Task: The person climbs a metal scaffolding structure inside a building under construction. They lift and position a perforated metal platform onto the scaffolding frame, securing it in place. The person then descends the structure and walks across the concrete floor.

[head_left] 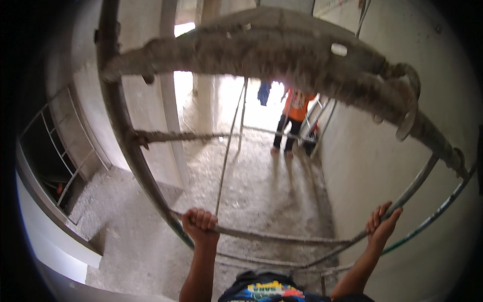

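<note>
Left hand (199,221): closed around the left end of a crossbar (282,237), by the left upright (114,100).
Right hand (382,221): wrapped on the right upright (417,186), thumb along the tube.
Metal frame: stands right in front of the wearer, spanning both hands; feet not clearly visible.
Slip risk: dusty or crusted tubing could loosen either grip.
Tilt risk: uneven pull, or grit under the feet, could rock the frame.
Knock risk: the crusted plank (251,53) overhead could strike the head if the wearer straightens.
Floor (261,186): grey, rough, dusty-looking.
Room: bare walls; plain wall (402,110) at right, bright opening beyond.
Co-worker (297,108): orange top, farther off, near another ladder-like frame.
</note>
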`<state>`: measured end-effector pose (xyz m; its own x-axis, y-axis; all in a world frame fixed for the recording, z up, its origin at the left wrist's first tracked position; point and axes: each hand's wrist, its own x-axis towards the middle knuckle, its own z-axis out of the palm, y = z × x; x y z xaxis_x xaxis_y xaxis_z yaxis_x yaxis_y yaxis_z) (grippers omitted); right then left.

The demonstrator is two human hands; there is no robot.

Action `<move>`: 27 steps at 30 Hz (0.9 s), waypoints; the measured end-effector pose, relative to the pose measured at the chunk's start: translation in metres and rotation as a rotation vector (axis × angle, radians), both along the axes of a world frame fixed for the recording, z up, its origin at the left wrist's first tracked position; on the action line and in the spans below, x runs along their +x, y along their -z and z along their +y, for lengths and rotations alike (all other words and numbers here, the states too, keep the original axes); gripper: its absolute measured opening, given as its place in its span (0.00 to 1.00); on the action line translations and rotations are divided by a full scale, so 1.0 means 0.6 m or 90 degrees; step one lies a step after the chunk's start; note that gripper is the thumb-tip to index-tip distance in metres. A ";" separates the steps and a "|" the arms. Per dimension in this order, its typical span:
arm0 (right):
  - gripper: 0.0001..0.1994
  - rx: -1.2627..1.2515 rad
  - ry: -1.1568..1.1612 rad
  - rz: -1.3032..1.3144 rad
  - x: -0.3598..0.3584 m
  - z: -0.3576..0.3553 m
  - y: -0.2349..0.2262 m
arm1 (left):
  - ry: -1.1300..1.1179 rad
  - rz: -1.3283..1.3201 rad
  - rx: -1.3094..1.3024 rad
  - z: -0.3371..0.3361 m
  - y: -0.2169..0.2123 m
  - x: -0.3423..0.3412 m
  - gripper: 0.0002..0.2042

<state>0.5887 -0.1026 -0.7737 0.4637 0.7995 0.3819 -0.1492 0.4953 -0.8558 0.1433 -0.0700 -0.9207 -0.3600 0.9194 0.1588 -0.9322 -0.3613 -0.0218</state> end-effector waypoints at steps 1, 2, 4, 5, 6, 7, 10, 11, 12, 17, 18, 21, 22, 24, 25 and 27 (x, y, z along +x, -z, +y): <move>0.33 0.019 0.010 -0.018 0.003 -0.013 -0.005 | 0.023 0.027 -0.016 0.006 0.002 0.007 0.15; 0.33 0.017 0.019 -0.024 0.000 -0.016 -0.008 | 0.057 0.052 0.060 0.006 0.022 -0.002 0.12; 0.33 0.020 0.028 -0.033 -0.011 -0.014 -0.005 | 0.028 0.148 -0.066 -0.016 0.017 -0.008 0.13; 0.32 0.023 0.020 -0.034 -0.014 -0.014 -0.004 | 0.021 0.217 -0.086 -0.035 0.025 -0.012 0.18; 0.32 0.028 0.008 -0.036 -0.017 -0.011 -0.009 | -0.010 0.334 -0.096 -0.044 0.052 -0.031 0.22; 0.31 0.040 -0.001 -0.034 -0.017 -0.008 -0.010 | -0.053 0.391 -0.161 -0.050 0.069 -0.046 0.22; 0.33 0.021 0.031 0.007 -0.004 -0.010 -0.010 | -0.269 0.712 -0.299 -0.091 0.146 -0.111 0.18; 0.33 0.025 0.011 0.012 0.015 -0.022 -0.007 | -0.339 0.655 -0.271 -0.091 0.141 -0.114 0.17; 0.33 0.033 0.015 -0.001 0.000 -0.030 -0.021 | -0.472 0.617 -0.310 -0.098 0.153 -0.131 0.17; 0.32 0.030 0.029 -0.008 -0.005 -0.016 -0.010 | -0.693 0.749 -0.476 -0.134 0.085 -0.187 0.22; 0.32 0.037 0.013 -0.008 -0.007 -0.011 -0.008 | -0.723 0.772 -0.447 -0.127 0.096 -0.206 0.29; 0.32 0.024 0.017 -0.034 -0.007 -0.024 -0.015 | -0.647 0.805 -0.418 -0.085 0.091 -0.215 0.40; 0.32 0.015 0.032 -0.049 -0.011 -0.035 -0.020 | -0.603 0.812 -0.385 -0.064 0.090 -0.218 0.41; 0.32 0.013 0.040 -0.063 -0.009 -0.038 -0.022 | -0.516 0.830 -0.320 -0.022 0.091 -0.222 0.43; 0.32 0.019 0.017 -0.060 -0.004 -0.030 -0.017 | -0.516 0.835 -0.362 -0.001 0.124 -0.239 0.39; 0.30 0.013 -0.065 -0.040 -0.012 -0.006 -0.013 | -0.376 0.802 -0.287 0.037 0.255 -0.326 0.36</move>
<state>0.5814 -0.1062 -0.7658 0.3550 0.8334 0.4235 -0.1466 0.4971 -0.8552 -0.0521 -0.0480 -1.0737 -0.5376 0.7465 0.3921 0.0352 -0.4447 0.8950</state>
